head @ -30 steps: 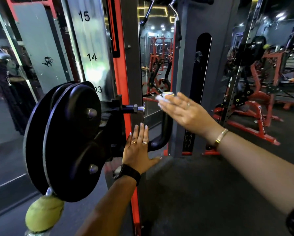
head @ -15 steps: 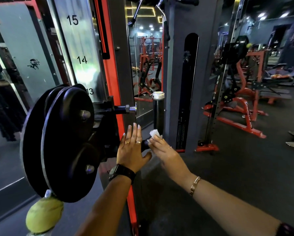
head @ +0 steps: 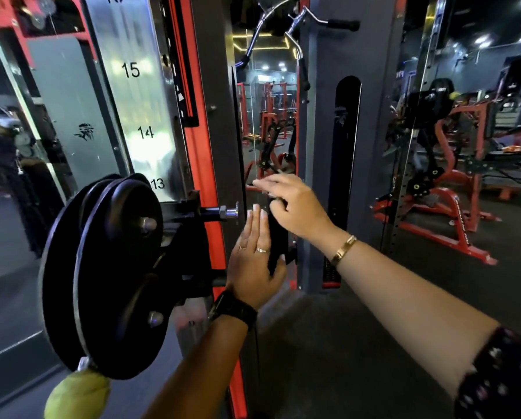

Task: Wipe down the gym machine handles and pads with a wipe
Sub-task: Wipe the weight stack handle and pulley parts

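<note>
I have one view to log, from the camera worn on the person's head. It faces forward and tilts down, wide-angle, so straight edges bow toward the borders. Both forearms enter from the lower edge. The left hand (head: 253, 261) and right hand (head: 295, 207) sit near centre, close to the lens, at the black handle (head: 275, 237). The weight plates (head: 117, 267) loom large at lower left, the floor (head: 343, 343) fills the lower right, and other machines (head: 440, 207) stand well behind

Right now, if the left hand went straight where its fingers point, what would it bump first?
Probably the right hand, reaching across just above the left hand; depth is hard to judge.
</note>
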The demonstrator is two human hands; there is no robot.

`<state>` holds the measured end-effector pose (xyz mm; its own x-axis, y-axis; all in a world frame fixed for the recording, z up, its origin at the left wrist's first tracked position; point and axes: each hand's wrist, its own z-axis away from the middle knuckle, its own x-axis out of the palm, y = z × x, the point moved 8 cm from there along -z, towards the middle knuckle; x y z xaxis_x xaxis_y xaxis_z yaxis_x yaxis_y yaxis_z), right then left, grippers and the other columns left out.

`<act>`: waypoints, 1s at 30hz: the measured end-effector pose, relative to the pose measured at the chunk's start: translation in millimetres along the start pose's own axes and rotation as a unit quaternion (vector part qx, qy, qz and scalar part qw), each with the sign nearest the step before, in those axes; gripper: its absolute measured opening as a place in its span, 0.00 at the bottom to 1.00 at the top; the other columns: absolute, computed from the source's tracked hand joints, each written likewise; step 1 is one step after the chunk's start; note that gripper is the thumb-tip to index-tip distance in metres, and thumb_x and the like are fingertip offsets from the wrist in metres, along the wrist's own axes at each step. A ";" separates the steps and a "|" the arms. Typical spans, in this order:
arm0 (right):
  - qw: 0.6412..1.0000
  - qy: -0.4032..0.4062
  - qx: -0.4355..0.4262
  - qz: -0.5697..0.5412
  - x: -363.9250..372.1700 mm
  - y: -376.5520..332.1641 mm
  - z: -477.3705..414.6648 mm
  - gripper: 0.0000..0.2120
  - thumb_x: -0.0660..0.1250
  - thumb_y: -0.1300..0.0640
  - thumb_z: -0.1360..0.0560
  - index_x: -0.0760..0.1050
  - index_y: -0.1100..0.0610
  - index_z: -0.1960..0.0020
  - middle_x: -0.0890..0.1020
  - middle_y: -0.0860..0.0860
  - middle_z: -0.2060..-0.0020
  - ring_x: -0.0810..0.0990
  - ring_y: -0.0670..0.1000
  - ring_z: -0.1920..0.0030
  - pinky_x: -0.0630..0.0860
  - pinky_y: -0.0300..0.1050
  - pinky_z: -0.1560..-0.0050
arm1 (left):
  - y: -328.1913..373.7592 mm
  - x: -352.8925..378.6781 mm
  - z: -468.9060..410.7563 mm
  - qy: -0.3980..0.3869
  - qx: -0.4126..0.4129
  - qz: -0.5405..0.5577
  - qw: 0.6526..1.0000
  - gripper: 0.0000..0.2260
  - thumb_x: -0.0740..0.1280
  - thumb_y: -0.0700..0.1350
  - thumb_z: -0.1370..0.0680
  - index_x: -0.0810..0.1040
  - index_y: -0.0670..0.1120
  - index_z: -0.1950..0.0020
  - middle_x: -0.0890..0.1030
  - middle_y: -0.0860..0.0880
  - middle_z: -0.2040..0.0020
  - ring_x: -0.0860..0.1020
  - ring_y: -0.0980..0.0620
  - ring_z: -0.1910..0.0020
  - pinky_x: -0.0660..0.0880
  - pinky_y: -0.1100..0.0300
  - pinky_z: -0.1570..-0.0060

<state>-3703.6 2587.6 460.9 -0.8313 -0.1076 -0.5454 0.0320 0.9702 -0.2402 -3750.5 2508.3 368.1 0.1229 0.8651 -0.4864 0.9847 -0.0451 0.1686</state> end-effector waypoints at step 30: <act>0.690 -0.134 0.298 -0.645 54.3 66.4 57.9 0.13 0.58 0.63 0.19 0.75 0.60 0.37 0.79 0.47 0.44 0.77 0.38 0.47 0.73 0.27 0.51 | 29.9 -6.6 -78.0 -0.131 -0.106 -0.441 0.881 0.41 0.57 0.62 0.28 0.47 0.44 0.21 0.51 0.47 0.21 0.49 0.50 0.22 0.50 0.51 0.24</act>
<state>-3714.5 2633.6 368.8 -0.2499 -0.9133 0.3216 -0.3504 -0.2243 -0.9093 -3731.5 2540.2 443.2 -0.6279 0.3704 -0.6845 0.6689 0.7065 -0.2312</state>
